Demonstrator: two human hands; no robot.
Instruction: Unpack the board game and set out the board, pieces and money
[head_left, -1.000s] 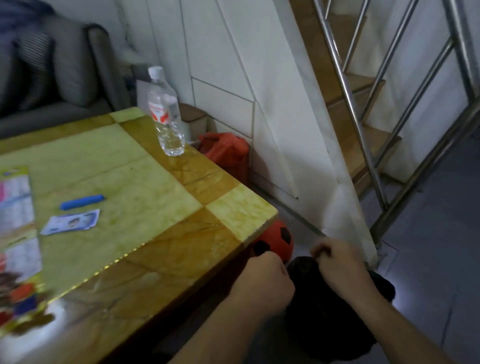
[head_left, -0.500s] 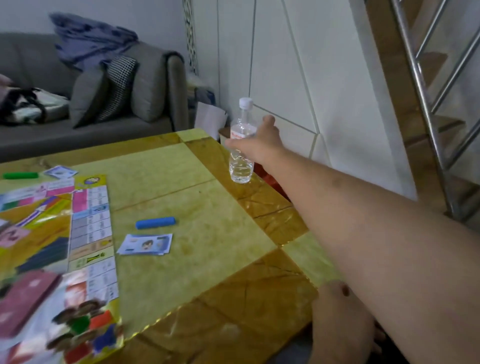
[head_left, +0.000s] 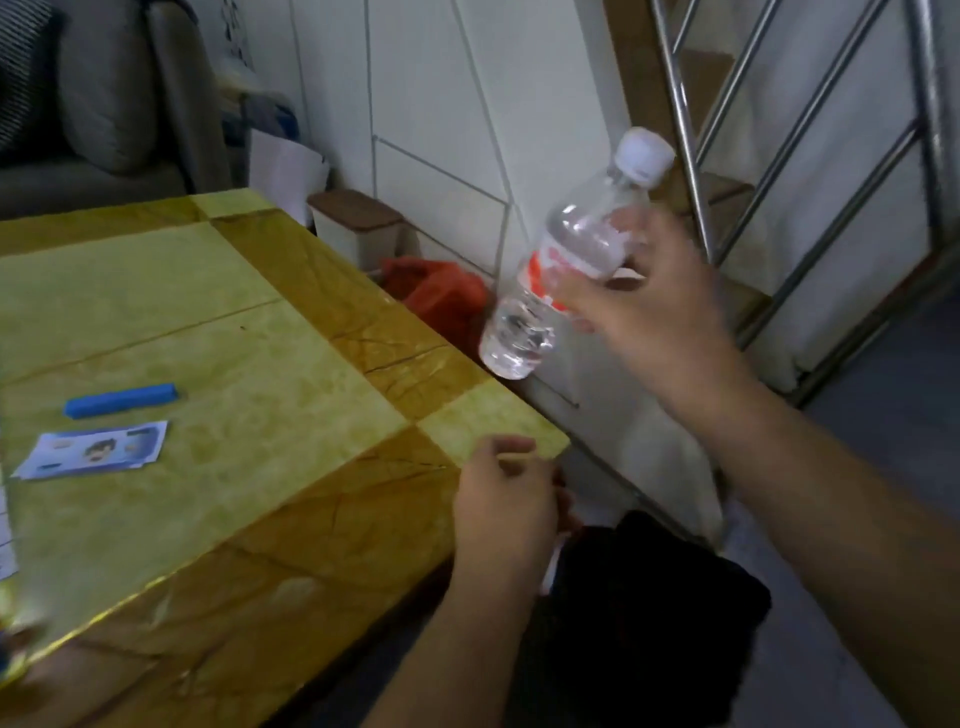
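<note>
**Bottle lifted off table; game pieces at left**

A blue bar and a stack of printed cards lie close together on the yellow-brown table, near its left side. Right hand grips a tilted clear water bottle in the air beyond the table corner, fingers curled round its label. Left hand hovers at the table corner, fingers curled; contents cannot be told.

Table: yellow-green marbled panels with amber-brown veined border. On it: blue bar; pale blue card (printed figure, blurred). Beside table: clear bottle, white cap, red-and-white label; red bag; black bag.
</note>
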